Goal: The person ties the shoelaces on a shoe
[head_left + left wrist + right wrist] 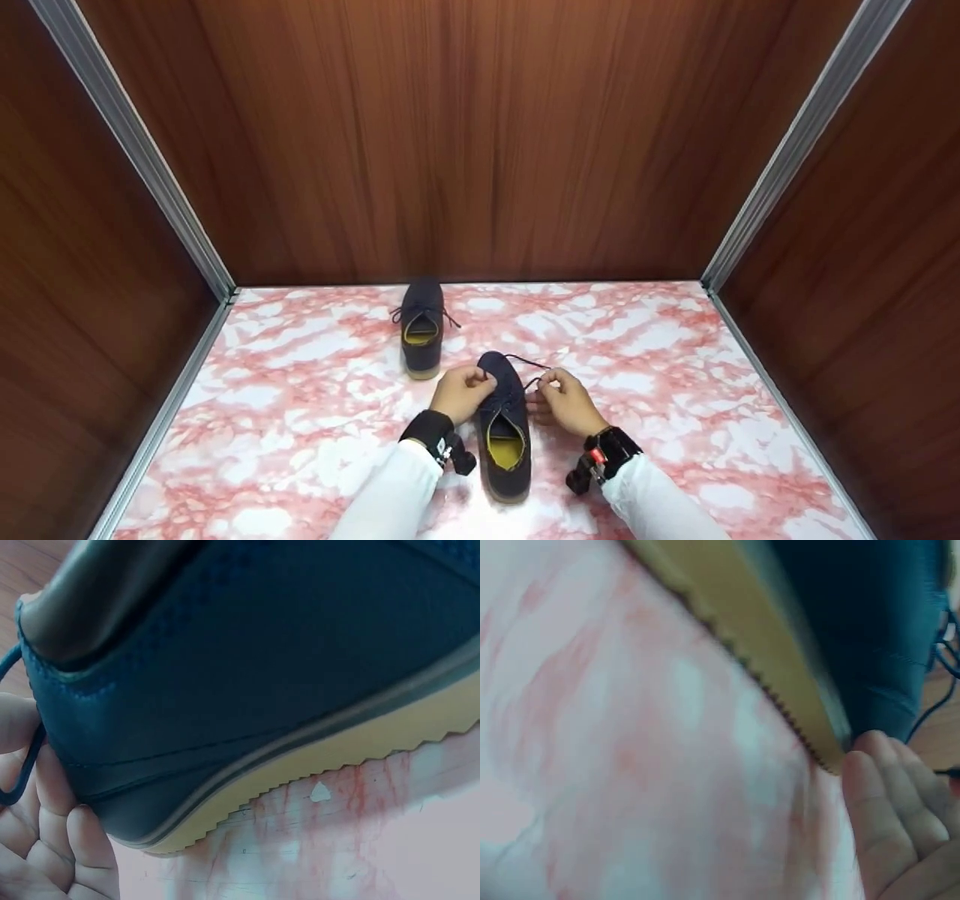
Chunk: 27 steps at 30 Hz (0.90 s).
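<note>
A dark navy lace-up shoe with a yellow insole stands on the surface, toe pointing away from me. At its left side, near the toe, my left hand pinches a shoelace; in the left wrist view a loop of that blue shoelace shows by the fingers. To the right of the shoe, my right hand pinches the other lace, which stretches out from the shoe's front. The right wrist view has the lower fingers at the shoe's side, beside its tan ridged sole.
A matching navy shoe, its lace tied in a bow, stands farther back on the left, close to the wooden back wall. Wooden side panels with metal edges enclose the red and white marbled surface.
</note>
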Available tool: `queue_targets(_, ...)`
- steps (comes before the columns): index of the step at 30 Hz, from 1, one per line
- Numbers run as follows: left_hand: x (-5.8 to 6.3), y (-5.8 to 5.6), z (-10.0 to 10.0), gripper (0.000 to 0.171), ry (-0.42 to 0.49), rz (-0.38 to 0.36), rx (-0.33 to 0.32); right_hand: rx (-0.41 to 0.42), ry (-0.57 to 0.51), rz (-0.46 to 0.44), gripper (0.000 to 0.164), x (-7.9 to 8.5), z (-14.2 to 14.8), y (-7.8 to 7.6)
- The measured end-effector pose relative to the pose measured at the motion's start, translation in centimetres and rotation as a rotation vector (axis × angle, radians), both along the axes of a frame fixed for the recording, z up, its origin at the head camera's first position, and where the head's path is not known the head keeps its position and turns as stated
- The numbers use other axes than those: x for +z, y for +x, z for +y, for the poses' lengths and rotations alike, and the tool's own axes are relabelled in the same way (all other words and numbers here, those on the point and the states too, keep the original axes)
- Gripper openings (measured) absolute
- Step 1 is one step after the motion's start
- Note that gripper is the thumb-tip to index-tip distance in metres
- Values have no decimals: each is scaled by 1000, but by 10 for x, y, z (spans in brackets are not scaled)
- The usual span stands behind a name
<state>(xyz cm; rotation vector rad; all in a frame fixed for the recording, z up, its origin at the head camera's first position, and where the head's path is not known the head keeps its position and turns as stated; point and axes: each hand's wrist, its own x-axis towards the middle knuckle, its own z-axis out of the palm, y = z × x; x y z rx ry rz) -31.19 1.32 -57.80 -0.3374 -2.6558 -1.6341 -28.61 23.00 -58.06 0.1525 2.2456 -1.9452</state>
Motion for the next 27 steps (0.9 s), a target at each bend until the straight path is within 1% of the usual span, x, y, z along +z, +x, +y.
queue_targets(3, 1, 1, 0, 12, -11, 2, 6, -28, -66, -45, 15, 2, 2, -1)
queue_targets(9, 4, 3, 1, 14, -15, 4, 9, -81, -230, -85, 15, 7, 3, 0)
queue_targets(12, 4, 3, 0, 12, -18, 16, 6, -117, -335, -84, 17, 9, 3, 1)
queue_targets(15, 4, 4, 0, 10, -16, 14, 4, -143, -453, -57, 18, 14, 3, 1)
queue_targets(18, 4, 4, 1, 11, -12, 7, 7, -145, -573, -34, 17, 18, 2, 2)
queue_targets(20, 3, 5, 1, 11, -13, 2, 11, -148, -634, -28, 18, 20, 1, 2)
queue_targets(21, 3, 5, 1, 11, -16, 3, 12, -149, -651, -25, 19, 21, 1, 1)
queue_targets(23, 2, 5, 1, 11, -21, 4, 17, -151, -645, -8, 18, 22, 0, 1)
queue_targets(27, 2, 5, 2, 14, -32, 11, 31, -148, -546, 40, 14, 24, 0, -1)
